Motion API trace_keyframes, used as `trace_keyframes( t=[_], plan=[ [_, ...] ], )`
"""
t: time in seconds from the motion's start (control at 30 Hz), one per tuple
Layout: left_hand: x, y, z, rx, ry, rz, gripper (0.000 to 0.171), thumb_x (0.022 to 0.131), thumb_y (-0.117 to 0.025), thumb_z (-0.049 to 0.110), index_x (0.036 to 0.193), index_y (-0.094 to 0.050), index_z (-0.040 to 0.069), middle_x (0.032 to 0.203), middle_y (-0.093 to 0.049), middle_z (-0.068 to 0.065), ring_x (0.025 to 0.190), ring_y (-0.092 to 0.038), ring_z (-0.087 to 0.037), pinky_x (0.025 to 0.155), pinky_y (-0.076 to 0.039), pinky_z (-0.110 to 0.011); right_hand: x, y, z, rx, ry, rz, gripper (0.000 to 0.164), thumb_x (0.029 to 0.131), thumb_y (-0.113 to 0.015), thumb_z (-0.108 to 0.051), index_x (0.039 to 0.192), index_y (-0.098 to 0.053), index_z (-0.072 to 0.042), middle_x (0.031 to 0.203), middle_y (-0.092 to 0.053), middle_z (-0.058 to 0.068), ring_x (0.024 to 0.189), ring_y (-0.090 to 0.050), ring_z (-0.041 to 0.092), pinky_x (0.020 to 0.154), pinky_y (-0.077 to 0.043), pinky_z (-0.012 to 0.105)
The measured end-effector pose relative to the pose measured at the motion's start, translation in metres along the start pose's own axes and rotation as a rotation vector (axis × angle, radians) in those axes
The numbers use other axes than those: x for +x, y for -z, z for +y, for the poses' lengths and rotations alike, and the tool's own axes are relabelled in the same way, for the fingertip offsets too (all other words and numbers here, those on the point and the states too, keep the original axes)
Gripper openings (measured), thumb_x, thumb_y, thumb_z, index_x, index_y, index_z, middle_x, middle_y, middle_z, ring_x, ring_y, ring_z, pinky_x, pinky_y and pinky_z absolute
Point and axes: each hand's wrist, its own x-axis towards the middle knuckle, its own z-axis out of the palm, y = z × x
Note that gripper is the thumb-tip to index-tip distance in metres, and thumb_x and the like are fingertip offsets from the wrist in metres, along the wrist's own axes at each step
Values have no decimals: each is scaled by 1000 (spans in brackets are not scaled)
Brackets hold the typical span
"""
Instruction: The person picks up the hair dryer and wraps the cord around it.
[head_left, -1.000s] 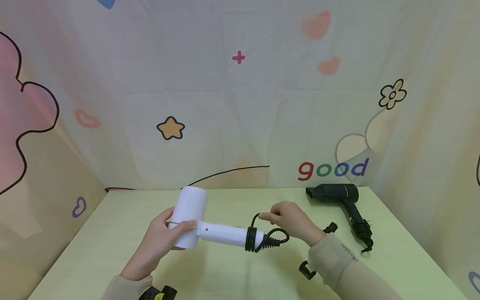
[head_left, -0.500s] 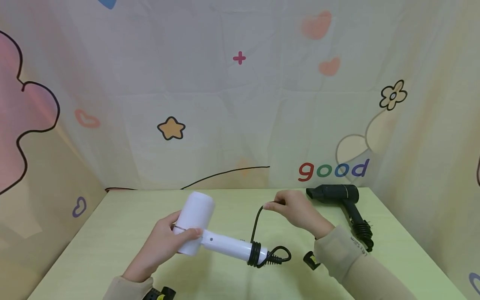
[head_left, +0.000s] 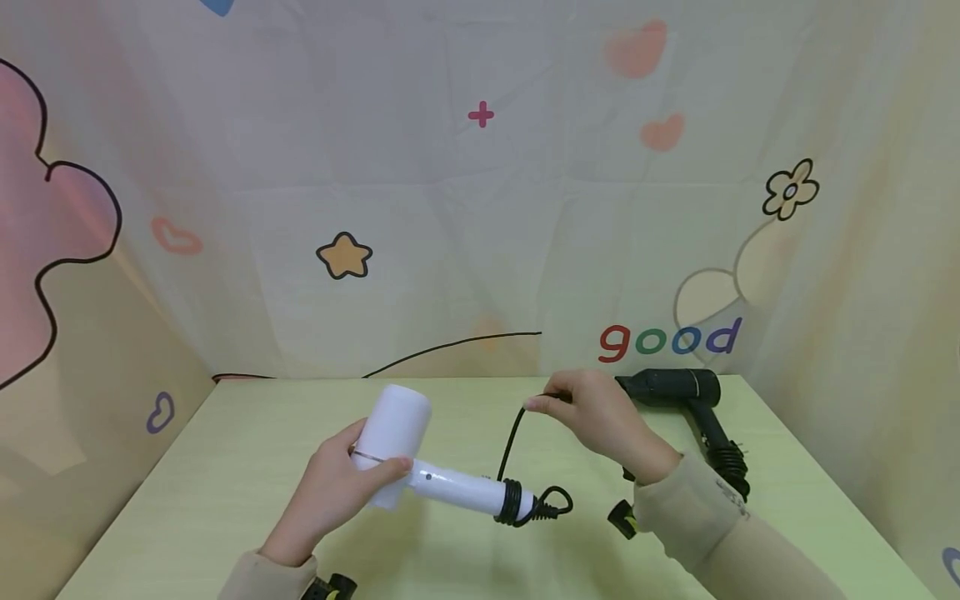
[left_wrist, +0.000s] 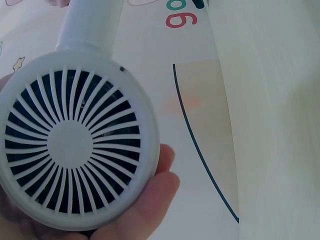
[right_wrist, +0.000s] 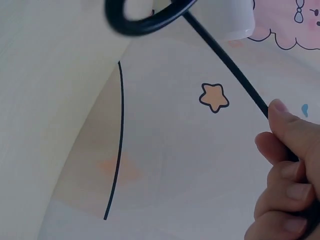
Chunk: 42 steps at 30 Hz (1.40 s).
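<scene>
A white hair dryer (head_left: 393, 425) is held above the table by my left hand (head_left: 333, 492), thumb across the barrel near the handle joint. Its round slatted air grille (left_wrist: 70, 145) fills much of the left wrist view, with fingertips curled round the rim. A black power cord (head_left: 510, 502) is coiled round the end of the white handle, with a small loop sticking out. My right hand (head_left: 603, 421) pinches a stretch of that cord and pulls it up taut from the coil. In the right wrist view, the cord (right_wrist: 230, 65) runs between thumb and curled fingers.
A black hair dryer (head_left: 671, 387) lies at the table's back right, its own cord wrapped round its handle, partly behind my right arm. The pale green-yellow table (head_left: 247, 467) meets a printed cloth backdrop (head_left: 450, 250) at the back and sides.
My right hand has moved up, away from the white dryer, drawing a longer stretch of cord from the coil. The white dryer has shifted slightly right and tilted, handle end lower.
</scene>
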Motion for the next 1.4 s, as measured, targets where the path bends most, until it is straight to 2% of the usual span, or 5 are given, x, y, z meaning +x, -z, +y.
trace_keyframes(
  t=[0.3, 0.57, 1.0, 1.23, 1.4],
  plan=[
    [10, -7, -3, 90, -2, 86, 61, 76, -76, 39, 126, -54, 11, 103, -66, -11, 76, -62, -18, 59, -50, -29, -8, 6, -17, -49, 59, 12, 16, 85, -69, -29, 75, -70, -16, 59, -48, -7, 53, -39, 7, 50, -34, 21],
    [18, -13, -5, 125, 16, 158, 56, 76, -75, 41, 118, -55, 10, 100, -65, -11, 77, -61, -18, 59, -47, -28, -18, 5, -27, -97, 138, 31, 18, 87, -68, -27, 72, -68, -17, 60, -49, -10, 52, -38, 2, 49, -34, 19],
    [20, -13, -5, 128, 74, 220, 73, 83, -66, 47, 134, -39, 2, 112, -60, -21, 83, -62, -27, 57, -47, -28, -43, -2, -44, -59, 145, 31, 18, 91, -62, -20, 74, -66, -16, 59, -39, -10, 49, -29, 0, 46, -26, 16],
    [21, -9, -10, 118, 82, 258, 74, 85, -64, 48, 135, -38, -1, 113, -59, -23, 86, -61, -28, 57, -46, -28, -58, -7, -46, 14, 193, 34, 16, 91, -61, -14, 76, -66, -17, 60, -43, -13, 52, -34, -3, 49, -36, 16],
    [23, -8, -9, 87, 92, 283, 74, 85, -63, 48, 136, -37, 1, 115, -59, -21, 91, -61, -30, 59, -46, -27, -68, -12, -46, 73, 181, 10, 15, 92, -59, -12, 80, -66, -17, 63, -47, -14, 54, -39, -4, 52, -41, 16]
  ],
)
